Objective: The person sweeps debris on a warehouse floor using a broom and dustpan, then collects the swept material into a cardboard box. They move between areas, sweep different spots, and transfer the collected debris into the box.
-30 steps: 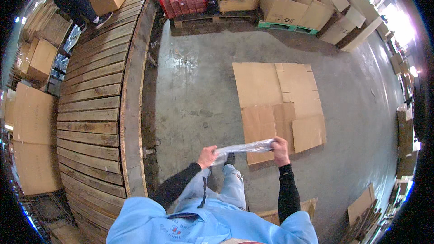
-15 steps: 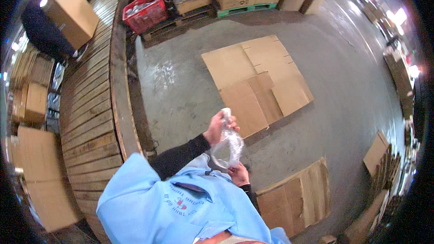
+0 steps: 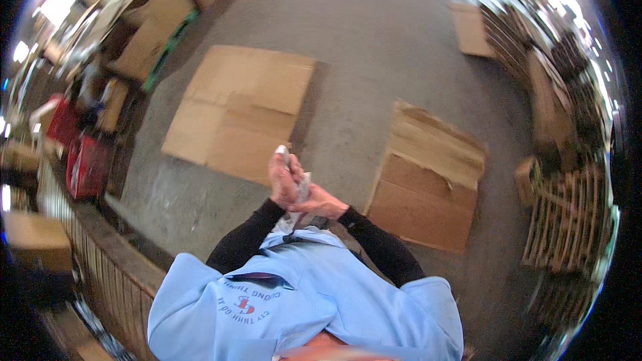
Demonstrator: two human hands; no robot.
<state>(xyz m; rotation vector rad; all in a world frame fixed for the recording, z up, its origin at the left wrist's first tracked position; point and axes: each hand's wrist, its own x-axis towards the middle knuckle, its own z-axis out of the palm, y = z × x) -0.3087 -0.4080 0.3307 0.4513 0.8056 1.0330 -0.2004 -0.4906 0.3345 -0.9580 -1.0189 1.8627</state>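
In front of my blue shirt, both hands come together over crumpled clear plastic film (image 3: 303, 187). My left hand (image 3: 282, 179) is closed around it, fingers pointing up. A small white end (image 3: 281, 150) pokes out at the top of that grip; whether it belongs to the film or to something wrapped inside, I cannot tell. My right hand (image 3: 319, 202) lies against the film beside the left wrist. Its fingertips are hidden behind the left hand and the film. More of the clear film hangs below the hands toward the shirt.
Flattened cardboard (image 3: 247, 107) lies on the grey floor ahead, and another brown cardboard sheet (image 3: 428, 187) to the right. Wooden pallets (image 3: 562, 220) stand at far right. A slatted wooden platform (image 3: 114, 274), red baskets (image 3: 87, 167) and large cartons (image 3: 157, 27) line the left.
The view has swung to the right, so the floor cardboard now sits further left. The film, earlier a loose loop stretched between my hands, is bunched up, and my hands have come together.
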